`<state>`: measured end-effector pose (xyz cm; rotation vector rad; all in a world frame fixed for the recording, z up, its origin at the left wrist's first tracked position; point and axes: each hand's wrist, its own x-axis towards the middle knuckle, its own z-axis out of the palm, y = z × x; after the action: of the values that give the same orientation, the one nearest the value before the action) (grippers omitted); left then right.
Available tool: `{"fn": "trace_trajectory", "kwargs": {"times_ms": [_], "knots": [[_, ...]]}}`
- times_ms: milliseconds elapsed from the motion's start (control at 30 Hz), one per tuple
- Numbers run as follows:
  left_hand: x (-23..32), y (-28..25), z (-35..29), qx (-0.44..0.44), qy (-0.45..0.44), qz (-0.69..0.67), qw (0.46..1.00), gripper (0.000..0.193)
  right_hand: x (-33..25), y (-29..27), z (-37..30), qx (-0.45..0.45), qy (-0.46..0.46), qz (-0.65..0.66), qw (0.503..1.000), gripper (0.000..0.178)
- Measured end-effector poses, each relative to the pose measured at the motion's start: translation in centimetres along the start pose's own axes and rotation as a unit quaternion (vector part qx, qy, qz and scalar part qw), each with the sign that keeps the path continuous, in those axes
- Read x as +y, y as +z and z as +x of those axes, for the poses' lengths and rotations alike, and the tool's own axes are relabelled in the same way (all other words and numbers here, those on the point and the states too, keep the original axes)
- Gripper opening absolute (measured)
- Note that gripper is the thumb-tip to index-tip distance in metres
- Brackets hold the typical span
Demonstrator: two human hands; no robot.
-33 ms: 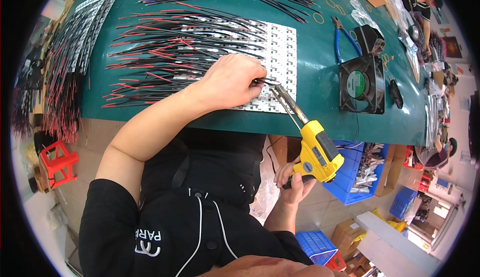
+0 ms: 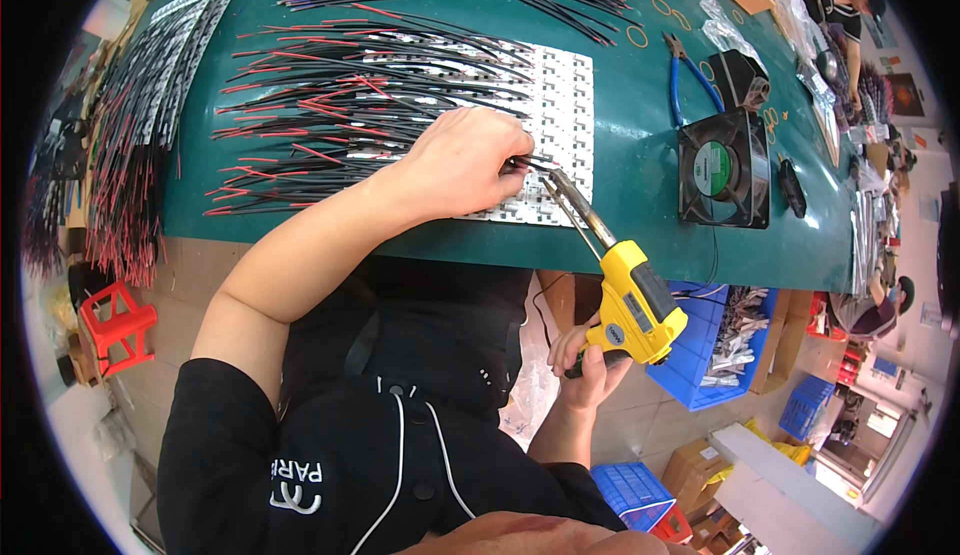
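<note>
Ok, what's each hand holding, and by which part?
Right hand: the yellow soldering gun, by its handle. Left hand: dark wire, pinched near the gun's tip; the exact spot is hidden.

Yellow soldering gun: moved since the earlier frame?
No. The yellow soldering gun shows no visible shift in any direction, judged against the square black fan.

Head view: worn fisheye, facing steeply down.
Tabletop point(image 2: 640, 105): near, spread toward twelve o'clock.
Left hand point(image 2: 468, 163): near, above centre toward twelve o'clock.
Right hand point(image 2: 590, 383): near, toward half past four.
</note>
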<state>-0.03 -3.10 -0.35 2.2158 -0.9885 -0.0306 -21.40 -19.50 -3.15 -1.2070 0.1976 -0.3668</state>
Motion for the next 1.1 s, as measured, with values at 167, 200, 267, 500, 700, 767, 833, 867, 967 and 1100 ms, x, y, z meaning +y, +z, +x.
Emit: {"fn": "trace_trajectory", "kwargs": {"times_ms": [167, 200, 267, 500, 700, 767, 833, 867, 967, 1100], "knots": [[0.1, 0.0, 0.2, -0.024, -0.028, 0.016, 0.999, 0.015, 0.2, -0.3, -0.2, 0.009, 0.021, -0.009, 1.0, 0.039], [0.1, 0.0, 0.3, -0.024, -0.027, 0.016, 0.999, 0.015, 0.1, -0.3, -0.2, 0.007, 0.024, -0.018, 1.0, 0.039], [0.2, 0.0, 0.3, -0.026, -0.022, 0.017, 0.999, 0.015, 0.0, -0.2, -0.2, 0.006, 0.026, -0.027, 0.999, 0.038], [0.2, 0.0, 0.2, -0.025, -0.029, 0.008, 0.999, 0.014, -0.9, 0.3, 0.1, 0.001, 0.006, -0.029, 1.0, 0.048], [0.0, -0.4, 0.3, -0.023, -0.003, -0.002, 1.0, 0.012, -0.4, -0.2, -0.4, -0.004, -0.003, -0.012, 1.0, 0.045], [-0.3, -0.4, 0.4, -0.04, 0.012, -0.022, 0.999, 0.013, -0.3, -0.2, -0.5, 0.002, -0.002, -0.009, 1.0, 0.043], [-0.3, -0.5, 0.4, -0.045, 0.012, -0.023, 0.999, 0.014, -0.3, -0.1, -0.5, -0.004, 0.01, -0.017, 1.0, 0.041], [-0.3, -0.6, 0.4, -0.051, 0.013, -0.024, 0.998, 0.014, -0.3, -0.2, -0.5, -0.004, 0.011, -0.017, 1.0, 0.041], [-0.1, -0.8, 0.4, -0.06, 0.007, -0.015, 0.998, 0.014, -0.1, -0.3, -0.6, -0.004, 0.02, -0.024, 1.0, 0.041], [0.0, -0.7, 0.4, -0.06, 0.016, -0.006, 0.998, 0.015, -0.1, -0.3, -0.8, 0.002, 0.028, -0.049, 0.998, 0.042]]}}
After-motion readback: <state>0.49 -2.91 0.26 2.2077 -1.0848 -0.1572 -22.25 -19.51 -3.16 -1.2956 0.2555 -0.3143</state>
